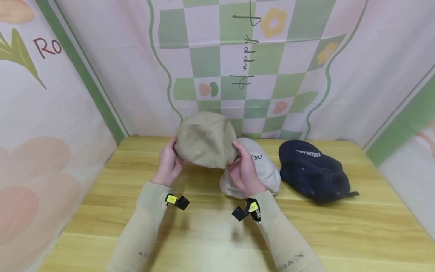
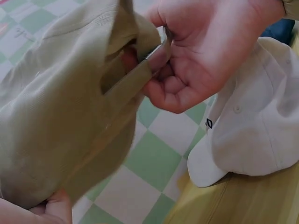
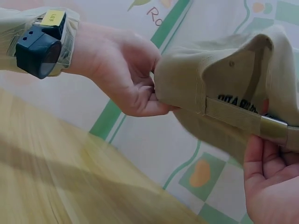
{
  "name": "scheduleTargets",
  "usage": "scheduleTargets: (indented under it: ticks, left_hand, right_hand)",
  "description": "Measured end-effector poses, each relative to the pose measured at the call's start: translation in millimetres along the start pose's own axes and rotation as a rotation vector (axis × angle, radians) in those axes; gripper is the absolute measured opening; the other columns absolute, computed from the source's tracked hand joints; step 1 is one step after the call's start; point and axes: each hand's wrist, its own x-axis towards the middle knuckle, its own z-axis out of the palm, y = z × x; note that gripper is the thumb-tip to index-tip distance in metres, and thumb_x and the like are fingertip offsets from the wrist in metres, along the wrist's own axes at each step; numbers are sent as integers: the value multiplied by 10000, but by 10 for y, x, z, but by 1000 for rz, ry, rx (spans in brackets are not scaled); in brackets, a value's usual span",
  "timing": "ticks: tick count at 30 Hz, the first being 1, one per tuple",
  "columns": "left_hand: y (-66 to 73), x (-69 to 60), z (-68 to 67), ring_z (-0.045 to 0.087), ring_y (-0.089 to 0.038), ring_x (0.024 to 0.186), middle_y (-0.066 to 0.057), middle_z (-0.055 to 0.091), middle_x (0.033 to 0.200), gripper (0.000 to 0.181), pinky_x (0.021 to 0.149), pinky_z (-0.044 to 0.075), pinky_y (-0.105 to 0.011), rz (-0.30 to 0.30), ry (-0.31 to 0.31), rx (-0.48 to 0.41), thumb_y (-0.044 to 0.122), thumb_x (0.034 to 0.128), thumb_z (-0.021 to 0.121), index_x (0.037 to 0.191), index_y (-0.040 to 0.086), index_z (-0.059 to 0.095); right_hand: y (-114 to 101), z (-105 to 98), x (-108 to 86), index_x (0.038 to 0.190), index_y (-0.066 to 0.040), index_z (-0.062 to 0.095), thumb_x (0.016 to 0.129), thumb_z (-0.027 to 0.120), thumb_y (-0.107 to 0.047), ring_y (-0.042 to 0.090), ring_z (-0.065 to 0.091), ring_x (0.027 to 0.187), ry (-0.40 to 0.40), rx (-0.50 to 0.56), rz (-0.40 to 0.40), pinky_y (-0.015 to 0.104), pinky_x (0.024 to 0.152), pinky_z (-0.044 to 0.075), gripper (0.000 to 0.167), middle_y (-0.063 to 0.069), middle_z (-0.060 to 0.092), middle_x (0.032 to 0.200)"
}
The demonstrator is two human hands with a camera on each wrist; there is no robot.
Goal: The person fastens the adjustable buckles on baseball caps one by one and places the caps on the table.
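Note:
A khaki baseball cap [image 1: 205, 141] is held up above the table between both hands. My left hand [image 1: 168, 162] grips its left edge; in the right wrist view that left hand [image 3: 126, 70] pinches the cap's side. On the other side my right hand [image 1: 245, 170] holds the back strap, and in the left wrist view the right hand's [image 2: 201, 56] curled fingers are around that strap [image 2: 128, 84]. A metal buckle [image 3: 274, 129] shows beside the right fingertips in the right wrist view. Dark lettering is partly visible through the strap opening.
A light grey cap [image 1: 268, 170] lettered in black lies on the wooden table [image 1: 204, 234], partly behind the right hand. Farther right lies a navy cap [image 1: 312, 173] reading "COLORADO", its strap end sticking out. Patterned cloth [image 1: 234, 60] hangs behind the table.

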Motion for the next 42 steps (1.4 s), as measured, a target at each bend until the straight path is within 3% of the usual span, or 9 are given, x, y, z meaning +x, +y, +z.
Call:
scheduleTargets:
  ticks: [5, 10, 16, 18, 20, 24, 30, 35, 42]
  left_hand:
    - [0, 20, -21, 602, -79, 664, 26, 641, 784, 233, 599, 496, -181, 40, 44, 49, 217, 1106, 462, 985, 81, 607]
    - [9, 28, -73, 623, -112, 772, -5, 632, 927, 171, 709, 546, -218, 79, 48, 195, 161, 1066, 524, 970, 68, 631]
    - [52, 14, -141, 600, -124, 757, -23, 617, 906, 199, 682, 539, -232, 108, 10, 338, 161, 1048, 541, 912, 92, 669]
    - [63, 7, -161, 595, -128, 767, -23, 620, 909, 218, 687, 537, -235, 116, -6, 366, 179, 1058, 533, 916, 105, 681]
    - [72, 4, -173, 594, -134, 778, -25, 626, 913, 226, 692, 535, -240, 126, -15, 385, 191, 1066, 527, 932, 105, 689]
    - [95, 7, -202, 583, -130, 831, -19, 620, 953, 256, 755, 528, -247, 127, -26, 447, 242, 1091, 484, 1020, 81, 670]
    - [137, -6, -252, 559, -105, 777, 3, 594, 910, 328, 708, 520, -228, 118, -1, 556, 311, 1109, 433, 1102, 51, 633]
    - [136, -3, -267, 538, -95, 678, 10, 579, 823, 304, 604, 499, -207, 140, 23, 574, 297, 1101, 471, 1080, 42, 635]
    - [166, 28, -282, 573, -90, 750, -5, 599, 943, 255, 679, 509, -213, 206, 128, 601, 255, 1059, 577, 1184, 33, 573]
  right_hand:
    - [-14, -20, 9, 1233, -149, 543, 1052, 532, -390, 150, 550, 1125, 11, -12, -4, 334, 1070, 374, 302, -21, 577, 1247]
    - [-45, -33, 0, 1235, -132, 585, 999, 586, -513, 177, 497, 1278, 22, 10, 15, 345, 1126, 320, 448, -14, 575, 1335]
    - [-54, -45, -6, 846, -145, 679, 987, 636, -472, 183, 553, 1173, 38, 57, 0, 377, 1126, 333, 358, -50, 665, 934]
    - [-51, -41, -7, 800, -158, 664, 997, 632, -442, 171, 572, 1112, 35, 61, -1, 373, 1110, 346, 347, -59, 661, 877]
    - [-48, -33, -8, 818, -169, 660, 1004, 632, -414, 157, 581, 1071, 36, 61, 4, 358, 1091, 362, 308, -63, 664, 894]
    - [-50, -28, -1, 1044, -161, 670, 1021, 620, -382, 143, 590, 1085, 59, 11, 23, 332, 1070, 397, 227, -37, 658, 1120]
    - [-59, -66, 18, 1421, -75, 540, 1067, 557, -229, 131, 532, 1239, 133, -173, -17, 269, 1071, 409, 387, 20, 544, 1424]
    - [-38, -63, 49, 1448, -74, 514, 1071, 546, -180, 185, 563, 1203, 135, -233, -55, 293, 1017, 471, 393, 66, 518, 1446]
    - [-42, -60, 37, 1410, -88, 570, 1057, 583, -182, 107, 636, 960, 155, -334, -91, 237, 831, 531, 366, 57, 627, 1287]
